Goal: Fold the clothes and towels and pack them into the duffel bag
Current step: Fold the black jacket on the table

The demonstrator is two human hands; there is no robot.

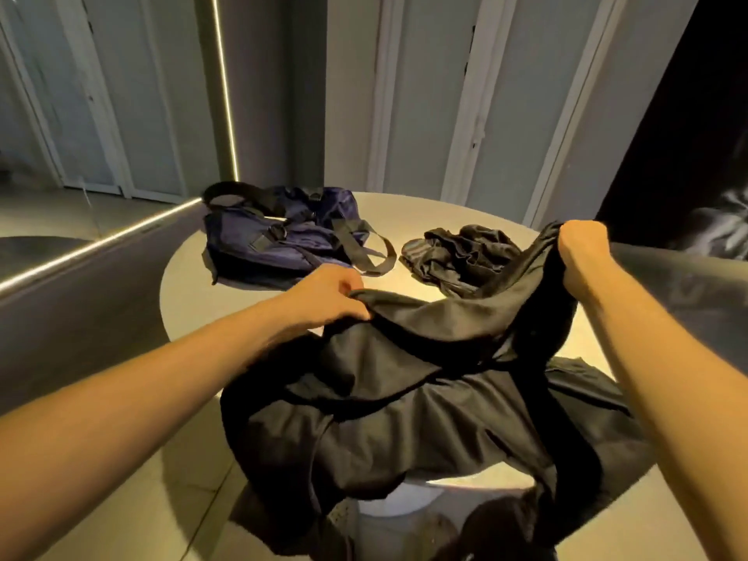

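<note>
A black garment is held up over the near part of a round, pale worktop, with most of its cloth sagging in loose folds onto the surface and spilling over the near edge. One edge of it is gripped by the left hand, which is kept low, close above the worktop, with the fingers curled round the hem and the thumb pressed against it. Another part is bunched in the right hand, which is raised higher and further right; its grip is closed into a fist round the gathered fabric, so that a taut fold is stretched between the two hands. What kind of garment it is cannot be told from the folds. A navy duffel bag with black straps is laid on the far left of the worktop, and one handle loop is spread flat toward the middle; whether the bag is unzipped cannot be made out. A crumpled heap of dark clothes is seen at the far right of the worktop, near the handle loop but apart from it, and partly hidden behind the lifted cloth. Grey panelled doors and a lit vertical strip are seen behind.
</note>
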